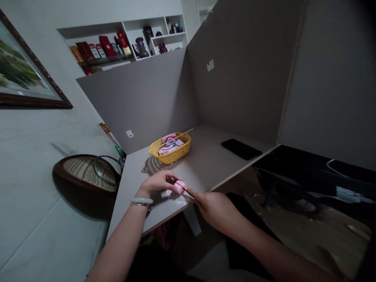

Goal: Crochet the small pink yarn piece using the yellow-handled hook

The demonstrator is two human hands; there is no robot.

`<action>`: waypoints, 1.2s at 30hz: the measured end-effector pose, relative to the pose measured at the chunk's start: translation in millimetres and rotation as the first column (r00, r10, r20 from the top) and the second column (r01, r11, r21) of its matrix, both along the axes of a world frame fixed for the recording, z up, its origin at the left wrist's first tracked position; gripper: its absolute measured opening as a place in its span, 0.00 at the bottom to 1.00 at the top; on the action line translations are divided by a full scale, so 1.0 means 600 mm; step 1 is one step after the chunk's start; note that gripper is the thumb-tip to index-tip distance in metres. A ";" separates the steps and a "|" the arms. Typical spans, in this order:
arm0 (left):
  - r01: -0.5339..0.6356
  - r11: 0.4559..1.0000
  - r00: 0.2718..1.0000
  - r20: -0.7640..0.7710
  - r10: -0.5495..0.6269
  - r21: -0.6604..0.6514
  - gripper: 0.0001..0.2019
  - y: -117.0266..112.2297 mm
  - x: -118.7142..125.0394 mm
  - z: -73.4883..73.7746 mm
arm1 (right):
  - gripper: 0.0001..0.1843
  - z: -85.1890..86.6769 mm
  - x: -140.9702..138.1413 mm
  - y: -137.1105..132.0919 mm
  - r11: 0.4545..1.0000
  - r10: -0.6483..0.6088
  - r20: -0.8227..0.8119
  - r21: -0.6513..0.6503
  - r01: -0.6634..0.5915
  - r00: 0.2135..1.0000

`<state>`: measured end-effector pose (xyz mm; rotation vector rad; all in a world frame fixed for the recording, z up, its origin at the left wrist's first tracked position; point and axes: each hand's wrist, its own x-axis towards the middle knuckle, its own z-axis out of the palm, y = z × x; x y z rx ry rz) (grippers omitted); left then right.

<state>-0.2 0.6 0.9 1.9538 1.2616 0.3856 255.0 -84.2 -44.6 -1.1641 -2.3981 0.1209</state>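
Note:
My left hand (158,182) grips a soft pink cylinder (179,187) at the near edge of the pale desk (138,184). My right hand (213,207) pinches a thin dark stick with a yellow band (185,189), and its tip meets the pink piece. Beneath both hands, white scraps (173,199) lie on the desktop. A yellow plastic basket (170,150) stands farther along the desk, holding pink-and-white packets and long wooden skewers. A pale bangle (141,202) circles my left wrist.
A black phone (241,149) lies face down on the desk, right of the basket. Grey partition walls (138,98) rise behind it. To the left sit a round dark-rimmed tray (85,172) and a glass lid (105,170). The desk's right edge drops to a dark lower area.

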 end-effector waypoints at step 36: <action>0.075 0.994 0.997 0.037 -0.073 -0.078 0.23 -0.002 0.001 -0.002 | 0.28 -0.026 0.051 -0.035 0.990 0.090 -0.141 -0.099 -0.104 0.986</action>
